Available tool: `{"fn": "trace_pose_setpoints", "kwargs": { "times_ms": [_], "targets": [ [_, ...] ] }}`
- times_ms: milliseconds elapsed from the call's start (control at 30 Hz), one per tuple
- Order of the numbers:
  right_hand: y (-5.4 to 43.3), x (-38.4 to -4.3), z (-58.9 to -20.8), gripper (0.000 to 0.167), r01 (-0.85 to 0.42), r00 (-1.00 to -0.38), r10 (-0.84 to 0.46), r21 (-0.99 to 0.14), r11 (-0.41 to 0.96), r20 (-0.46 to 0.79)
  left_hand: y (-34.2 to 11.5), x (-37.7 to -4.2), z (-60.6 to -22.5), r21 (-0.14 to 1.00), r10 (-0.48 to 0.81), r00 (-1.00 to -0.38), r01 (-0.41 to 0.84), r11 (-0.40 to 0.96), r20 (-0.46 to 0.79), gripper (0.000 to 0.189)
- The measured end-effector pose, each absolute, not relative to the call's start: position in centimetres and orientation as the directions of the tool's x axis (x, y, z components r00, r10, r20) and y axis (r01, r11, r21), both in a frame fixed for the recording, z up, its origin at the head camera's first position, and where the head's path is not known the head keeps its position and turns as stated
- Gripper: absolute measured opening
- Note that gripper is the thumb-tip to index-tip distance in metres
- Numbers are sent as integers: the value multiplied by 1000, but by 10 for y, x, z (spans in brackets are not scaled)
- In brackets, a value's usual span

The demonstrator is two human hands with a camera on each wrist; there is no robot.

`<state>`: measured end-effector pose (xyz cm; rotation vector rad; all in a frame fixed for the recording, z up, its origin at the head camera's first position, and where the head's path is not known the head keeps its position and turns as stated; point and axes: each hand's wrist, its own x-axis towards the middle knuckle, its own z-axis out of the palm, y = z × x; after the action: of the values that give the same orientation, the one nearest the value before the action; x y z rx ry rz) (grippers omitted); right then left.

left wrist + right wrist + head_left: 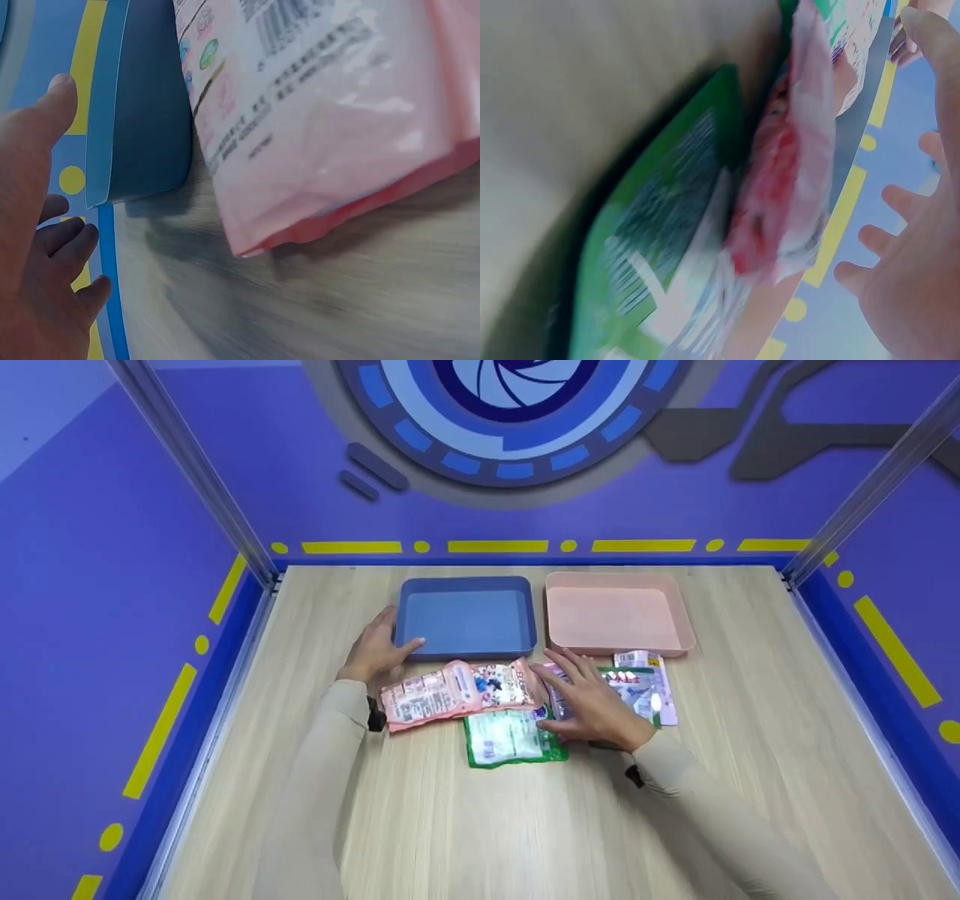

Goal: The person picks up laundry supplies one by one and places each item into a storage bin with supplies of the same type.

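My left hand (375,649) is at the left side of a blue tray (465,619), thumb and fingers loosely extended; whether it touches the tray I cannot tell. Just in front lie two pink printed packets (427,697), overlapping; one looms large in the left wrist view as a pink packet (337,127). My right hand (592,705) is over the packets right of centre, fingers spread and gripping nothing. Partly hidden below it are a purplish packet and a green-edged packet (637,686). A green-and-white packet (506,739) lies nearest me, by the right thumb.
A pink tray (611,611) stands right of the blue one. In front of it a pale lilac packet (669,712) lies partly under the green-edged packet. Purple-blue panels (300,510) wall the wooden table (465,832) at the back and both sides.
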<state>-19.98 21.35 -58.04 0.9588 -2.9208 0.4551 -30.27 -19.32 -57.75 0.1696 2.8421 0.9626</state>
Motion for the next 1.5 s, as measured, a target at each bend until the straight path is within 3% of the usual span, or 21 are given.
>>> {"fn": "trace_pose_setpoints", "kwargs": {
  "times_ms": [367, 500, 733, 1100, 1500],
  "targets": [
    [193, -205, -580, 100, -602, -790, -606, -300, 740, 92, -185, -315, -578, 684, 159, -976, 16, 729, -147, 118],
    [187, -207, -578, 99, -617, -778, -623, -290, 732, 83, -185, -319, -577, 662, 160, -974, 11, 749, -164, 119],
    [172, -211, -577, 96, -705, -704, -695, -265, 658, 148, -186, -319, -578, 650, 178, -973, 42, 758, -145, 114],
    [156, -220, -577, 95, -747, -661, -731, -247, 618, 168, -184, -320, -575, 639, 197, -962, 31, 769, -190, 112],
    [138, -225, -576, 95, -732, -665, -738, -298, 613, 116, -183, -316, -570, 636, 190, -947, -19, 772, -258, 112]
  ]
}}
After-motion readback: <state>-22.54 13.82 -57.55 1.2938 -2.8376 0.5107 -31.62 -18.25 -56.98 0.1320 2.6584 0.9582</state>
